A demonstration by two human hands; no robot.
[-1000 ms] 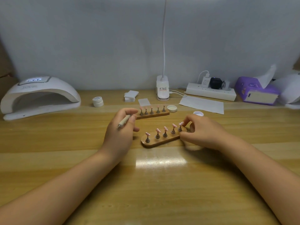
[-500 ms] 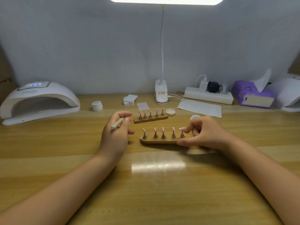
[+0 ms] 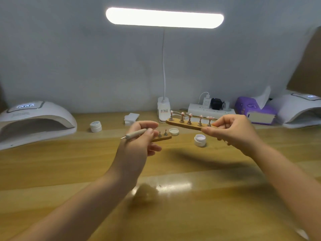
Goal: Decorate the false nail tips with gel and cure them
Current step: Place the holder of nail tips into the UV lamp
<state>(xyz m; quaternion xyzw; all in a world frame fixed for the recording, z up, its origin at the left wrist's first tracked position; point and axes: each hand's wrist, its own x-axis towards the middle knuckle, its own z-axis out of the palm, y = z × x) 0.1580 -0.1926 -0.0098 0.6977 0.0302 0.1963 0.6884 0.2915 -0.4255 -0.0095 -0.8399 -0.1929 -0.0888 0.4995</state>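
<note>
holder [image 3: 189,124] with tips [image 3: 190,116] pinched, raised off table [image 3: 173,206] by right hand [image 3: 232,133] | pen [image 3: 135,133] held in left hand [image 3: 137,145]

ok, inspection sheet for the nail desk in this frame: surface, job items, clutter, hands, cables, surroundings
Surface: wooden desk, glare patch near the front.
Job's things: wooden strip with five pink tips held in the air; second strip lying flat; open gel jar, its lid; closed jar; curing lamp on the left, another on the right.
Clutter: white pads, purple tissue box.
Hands: left hand holds dotting pen; right hand pinches the strip's end.
Cables: power strip with plugs.
Surroundings: lit desk lamp, grey wall.
</note>
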